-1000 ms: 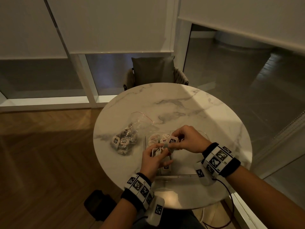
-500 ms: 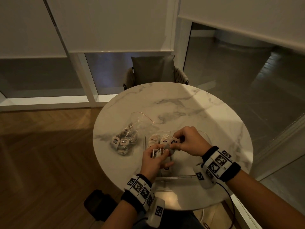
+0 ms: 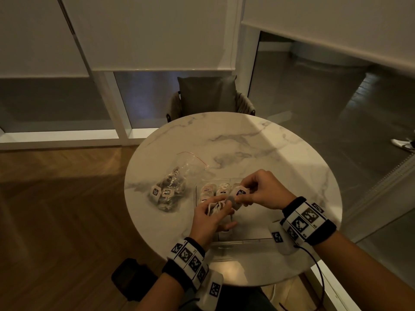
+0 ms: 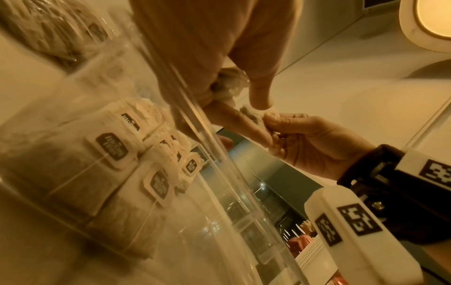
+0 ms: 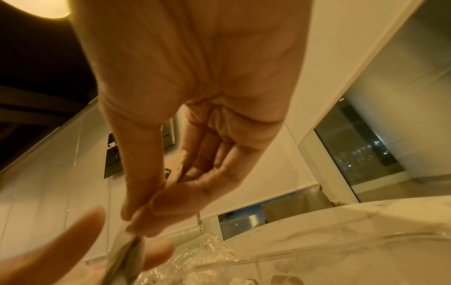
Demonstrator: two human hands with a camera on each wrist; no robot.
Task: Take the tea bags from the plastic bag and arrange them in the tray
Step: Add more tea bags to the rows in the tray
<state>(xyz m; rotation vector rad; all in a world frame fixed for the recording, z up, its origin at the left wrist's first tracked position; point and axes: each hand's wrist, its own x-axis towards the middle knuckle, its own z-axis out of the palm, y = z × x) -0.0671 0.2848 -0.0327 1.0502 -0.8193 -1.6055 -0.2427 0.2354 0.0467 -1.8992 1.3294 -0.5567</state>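
Observation:
A clear plastic bag point(image 3: 171, 187) with several tea bags lies on the marble table point(image 3: 247, 140), left of a clear tray point(image 3: 247, 240). Several tea bags point(image 3: 213, 190) with dark labels point(image 4: 111, 148) lie in the tray's far left part. Just above the tray my left hand point(image 3: 211, 217) grips a small bunch of tea bags point(image 3: 215, 207). My right hand point(image 3: 260, 191) pinches one tea bag point(image 3: 239, 193) between thumb and fingers point(image 5: 156, 210), right beside the left hand's bunch. The two hands touch at the tea bags point(image 4: 253, 115).
A grey cushioned chair point(image 3: 208, 97) stands behind the table. The wooden floor point(image 3: 56, 209) lies to the left, and a dark bag point(image 3: 130, 279) sits on it under the table's near edge. Glass panels close off the right side.
Both hands stay over the tray. The right hand has drawn its tea bag slightly right and up from the left hand's bunch.

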